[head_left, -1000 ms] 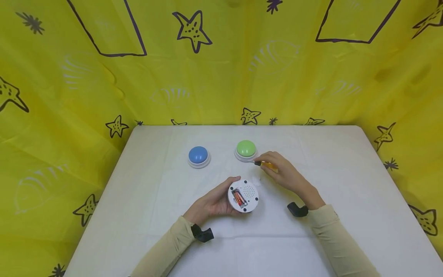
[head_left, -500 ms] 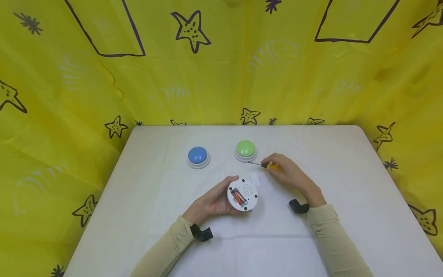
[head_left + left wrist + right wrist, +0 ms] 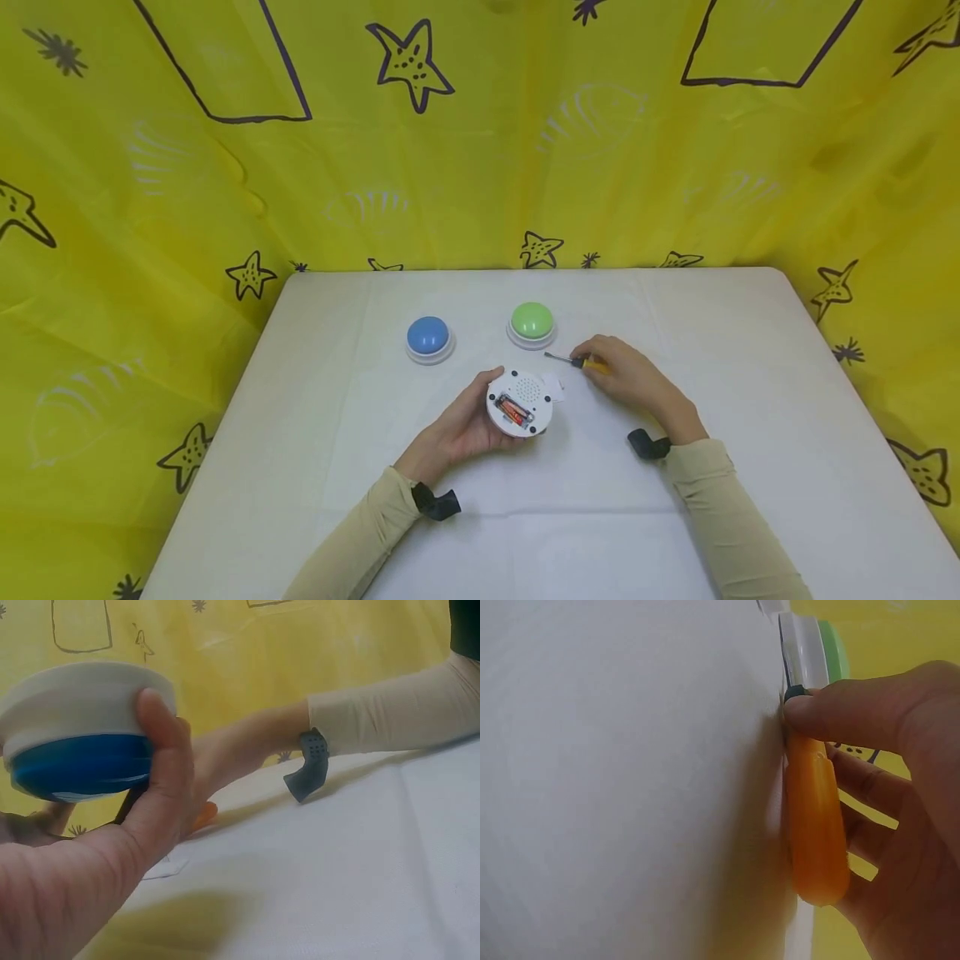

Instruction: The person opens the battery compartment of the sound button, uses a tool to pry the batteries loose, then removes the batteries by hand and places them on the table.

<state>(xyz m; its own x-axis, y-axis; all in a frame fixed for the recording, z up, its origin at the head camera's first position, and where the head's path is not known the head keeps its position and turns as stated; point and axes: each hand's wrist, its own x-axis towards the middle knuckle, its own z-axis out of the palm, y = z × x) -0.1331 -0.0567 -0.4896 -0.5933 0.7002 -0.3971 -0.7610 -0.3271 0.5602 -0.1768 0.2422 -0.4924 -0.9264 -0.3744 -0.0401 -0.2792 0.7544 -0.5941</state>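
My left hand grips a round white push-button light by its rim, its underside turned up. Batteries show in the uncovered compartment, beside a patch of small holes. From the left wrist view, its blue dome faces down and the thumb presses the white side. My right hand pinches a screwdriver low over the table, thumb near the black collar of its orange handle. Its metal shaft points left, toward the green-domed button.
A blue-domed button stands dome up at the back, left of the green one. A small clear-white plastic piece lies on the white table, just behind the held button. Yellow patterned curtain encloses the table's back and sides.
My right hand has drawn the screwdriver right and slightly nearer, away from the green button. My left hand has raised the held button a little toward the back and turned it.
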